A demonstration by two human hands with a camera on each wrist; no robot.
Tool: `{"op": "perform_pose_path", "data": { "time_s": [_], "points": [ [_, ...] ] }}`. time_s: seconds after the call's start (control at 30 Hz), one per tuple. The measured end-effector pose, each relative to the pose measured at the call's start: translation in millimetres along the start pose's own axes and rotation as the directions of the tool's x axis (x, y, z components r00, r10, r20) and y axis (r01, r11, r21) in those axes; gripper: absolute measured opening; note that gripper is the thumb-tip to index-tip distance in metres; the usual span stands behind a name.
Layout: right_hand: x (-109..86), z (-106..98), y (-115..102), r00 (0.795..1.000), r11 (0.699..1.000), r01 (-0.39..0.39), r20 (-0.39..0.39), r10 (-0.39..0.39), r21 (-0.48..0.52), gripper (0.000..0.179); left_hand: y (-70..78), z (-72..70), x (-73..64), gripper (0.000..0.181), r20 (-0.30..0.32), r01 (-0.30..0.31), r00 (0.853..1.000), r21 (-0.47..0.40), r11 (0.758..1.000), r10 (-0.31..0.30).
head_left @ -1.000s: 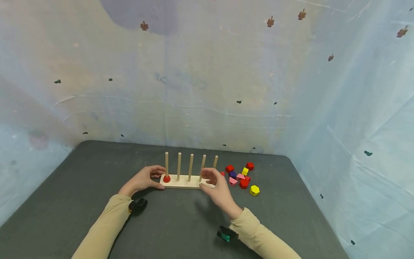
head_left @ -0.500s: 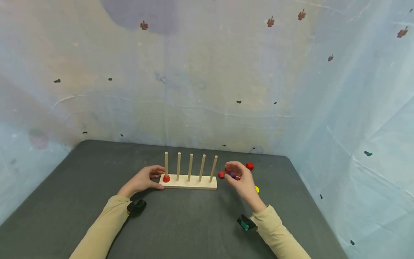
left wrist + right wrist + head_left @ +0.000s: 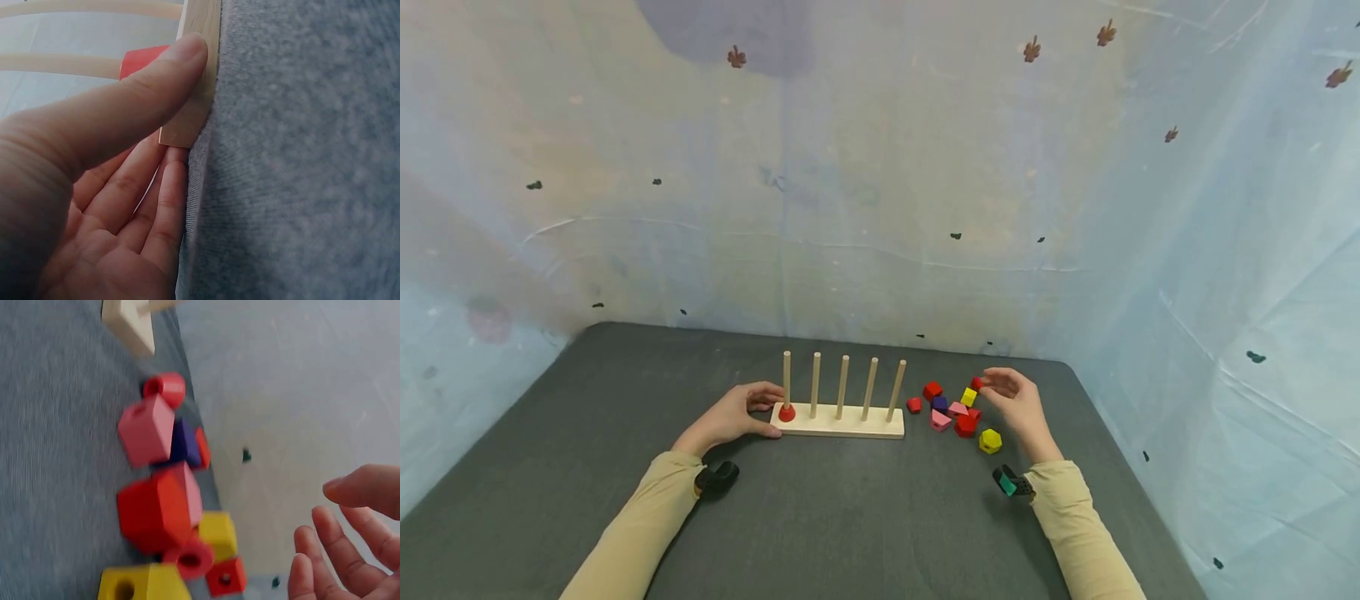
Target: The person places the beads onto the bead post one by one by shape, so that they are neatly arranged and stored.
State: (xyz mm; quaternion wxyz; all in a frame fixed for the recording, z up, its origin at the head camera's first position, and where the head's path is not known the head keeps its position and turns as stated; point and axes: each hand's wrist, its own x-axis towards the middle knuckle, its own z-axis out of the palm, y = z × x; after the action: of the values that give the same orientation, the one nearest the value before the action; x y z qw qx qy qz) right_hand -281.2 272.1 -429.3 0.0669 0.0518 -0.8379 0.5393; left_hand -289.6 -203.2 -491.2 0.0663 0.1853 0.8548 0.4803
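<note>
A wooden peg board [image 3: 842,425] with several upright pegs stands on the dark table; a red bead [image 3: 786,413] sits at the foot of its leftmost peg. My left hand [image 3: 730,417] grips the board's left end, with the thumb [image 3: 169,75] along the front edge and the fingers around the end. At the right, my right hand [image 3: 1018,408] is above the loose beads, its fingertips beside the red bead at the back [image 3: 977,383] in the head view. Nothing shows between its loosely bent fingers [image 3: 337,540] in the right wrist view.
Right of the board lie several loose beads: a yellow hexagonal bead [image 3: 990,441], a red block [image 3: 966,426], a pink bead [image 3: 940,421], a dark blue bead [image 3: 939,404] and a small yellow block [image 3: 969,397]. A pale patterned sheet [image 3: 850,208] hangs behind the table.
My right hand has moved rightward from the board's right end, across the loose beads, to the back right of the group. My left hand stays on the board's left end.
</note>
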Motion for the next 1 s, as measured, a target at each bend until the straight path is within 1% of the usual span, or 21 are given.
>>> {"op": "perform_pose_path", "data": {
  "time_s": [0.13, 0.2, 0.27, 0.4, 0.53, 0.67, 0.87, 1.0],
  "points": [
    [2.8, -9.2, 9.5, 0.994, 0.994, -0.108, 0.034, 0.108, -0.004, 0.04, -1.2, 0.2, 0.6, 0.071, -0.004, 0.009, 1.0, 0.017, 1.0, -0.009],
    [4.7, -12.8, 12.5, 0.986, 0.988, -0.156, 0.062, 0.156, -0.013, 0.041, -1.9, 0.2, 1.5, 0.071, -0.004, 0.007, 1.0, 0.02, 1.0, -0.007],
    [6.2, -15.1, 14.9, 0.977, 0.982, -0.186, 0.096, 0.189, -0.042, 0.042, -2.9, 0.6, 1.6, 0.071, -0.004, 0.013, 1.0, 0.015, 1.0, -0.013],
    [10.1, -18.1, 17.1, 0.959, 0.971, -0.211, 0.167, 0.228, -0.114, 0.043, -3.9, 1.2, 1.6, 0.07, -0.002, 0.024, 1.0, 0.0, 1.0, -0.024],
    [14.2, -18.5, 18.9, 0.932, 0.955, -0.253, 0.226, 0.283, -0.154, 0.045, -3.6, 0.7, 1.1, 0.071, 0.003, 0.013, 1.0, 0.001, 1.0, -0.013],
    [17.7, -17.5, 19.4, 0.909, 0.943, -0.276, 0.268, 0.319, -0.186, 0.045, -2.7, 0.5, 1.3, 0.071, 0.008, 0.006, 1.0, 0.002, 1.0, -0.006],
    [23.7, -14.3, 17.1, 0.887, 0.929, -0.305, 0.293, 0.357, -0.208, 0.045, -2.9, -0.4, 2.4, 0.071, 0.008, 0.02, 1.0, 0.005, 1.0, -0.02],
    [25.5, -11.2, 15.7, 0.881, 0.927, -0.302, 0.305, 0.36, -0.223, 0.043, -0.7, -0.3, 0.9, 0.071, 0.006, 0.029, 1.0, 0.002, 1.0, -0.029]
  ]
}}
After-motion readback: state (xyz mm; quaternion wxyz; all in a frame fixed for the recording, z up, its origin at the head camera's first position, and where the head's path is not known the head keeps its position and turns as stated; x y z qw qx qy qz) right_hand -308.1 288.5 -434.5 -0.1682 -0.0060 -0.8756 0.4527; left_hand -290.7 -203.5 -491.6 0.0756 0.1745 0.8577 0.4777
